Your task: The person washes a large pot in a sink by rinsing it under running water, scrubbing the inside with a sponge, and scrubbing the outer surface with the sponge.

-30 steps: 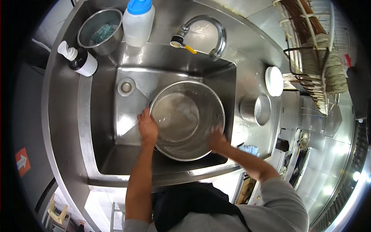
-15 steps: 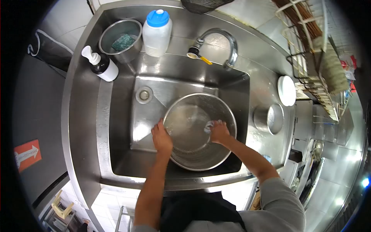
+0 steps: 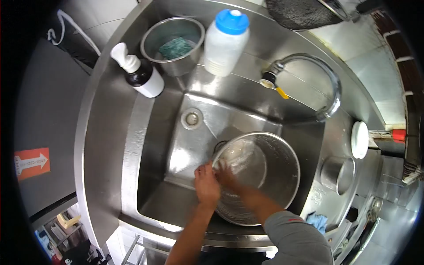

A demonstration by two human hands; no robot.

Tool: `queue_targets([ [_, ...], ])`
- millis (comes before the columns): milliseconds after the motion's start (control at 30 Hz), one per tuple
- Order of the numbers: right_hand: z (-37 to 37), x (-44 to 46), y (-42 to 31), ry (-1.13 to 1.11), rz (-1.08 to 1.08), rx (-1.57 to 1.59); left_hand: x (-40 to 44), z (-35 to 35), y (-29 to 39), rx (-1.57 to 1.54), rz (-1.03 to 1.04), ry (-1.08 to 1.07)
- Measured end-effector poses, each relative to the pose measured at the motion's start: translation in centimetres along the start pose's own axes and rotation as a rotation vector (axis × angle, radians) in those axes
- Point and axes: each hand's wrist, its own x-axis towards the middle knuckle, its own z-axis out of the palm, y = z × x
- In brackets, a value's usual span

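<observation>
A large round stainless steel pot [image 3: 278,194] sits tilted in the sink [image 3: 176,154], its opening facing up. A dark loop handle [image 3: 219,145] shows at its left side. My left hand [image 3: 206,182] is closed on the pot's left rim. Inside the pot, my right hand [image 3: 227,177] presses against the left wall, near my left hand. Motion blurs its fingers. The whitish crumpled scrubbing pad seen in it earlier is mostly hidden now. Wet streaks mark the pot's inner wall.
Along the back stand a pump bottle [image 3: 151,84], a metal pot [image 3: 148,51] holding a green scouring pad [image 3: 176,47], and a blue-lidded jar [image 3: 223,48]. A curved faucet [image 3: 338,86] rises behind. On the right are white lids [image 3: 360,140], a small metal pan [image 3: 335,174] and a blue cloth [image 3: 316,222].
My right hand has swept from the pot's right side to its left wall. My left hand stays at the left rim. The camera view has shifted and turned.
</observation>
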Motion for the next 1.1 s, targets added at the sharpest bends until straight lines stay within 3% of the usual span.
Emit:
queue_targets([
  [33,-0.7,0.6,2.7,0.258,-0.12,0.022,-0.3,0.3,0.0,0.059,0.0,-0.02],
  [67,2.6,3.8,7.4,0.135,-0.136,-0.077,-0.5,0.6,0.0,0.116,-0.01,-0.033],
  [100,-5.4,0.9,6.7,0.126,0.282,0.501,-0.4,0.6,-0.1,0.064,-0.022,-0.054],
  [133,-2.8,2.1,10.7,-0.113,0.214,-0.198,-0.5,0.2,0.0,0.071,-0.059,-0.036],
  [167,0.6,-0.5,13.8,-0.121,0.186,-0.649,-0.4,-0.1,0.3,0.058,-0.062,-0.052],
  [233,-1.0,-7.7,13.4,0.138,0.35,-0.343,-0.4,-0.2,0.5,0.064,-0.089,-0.084],
  [300,0.3,-13.8,11.9,0.11,0.214,-0.257,-1.7,1.5,-0.9,0.077,-0.073,-0.139],
  [333,0.4,-13.7,11.1,0.062,0.166,-0.166,-2.4,1.6,-0.5,0.111,0.024,0.031],
  [433,0.1,-8.4,10.5,0.004,0.062,0.02,-2.8,0.3,0.4,-0.147,-0.135,-0.116],
  [467,-0.1,-5.9,10.2,-0.015,0.031,0.041,-3.0,2.7,-0.4,-0.33,-0.065,0.042],
  [533,-0.5,-2.2,9.3,-0.036,0.005,0.036,-1.8,-1.6,1.0,-0.193,-0.114,-0.159],
  [633,-1.7,-1.1,9.1,-0.054,0.026,-0.007,-1.9,-2.4,1.0,-0.156,-0.128,-0.198],
  [767,-1.8,-0.3,8.7,-0.066,0.027,-0.028,-1.9,-0.9,0.8,-0.084,-0.068,-0.102],
  [967,-1.0,-0.3,8.8,-0.069,0.004,-0.022,-1.6,-2.4,1.7,-0.133,-0.188,-0.117],
  [1067,-0.5,-0.6,9.1,-0.061,0.006,-0.006,-1.5,-3.4,2.8,-0.187,-0.249,-0.298],
  [1100,-0.4,-0.8,8.7,-0.059,0.001,0.002,-1.7,-2.4,2.2,-0.124,-0.185,-0.194],
])
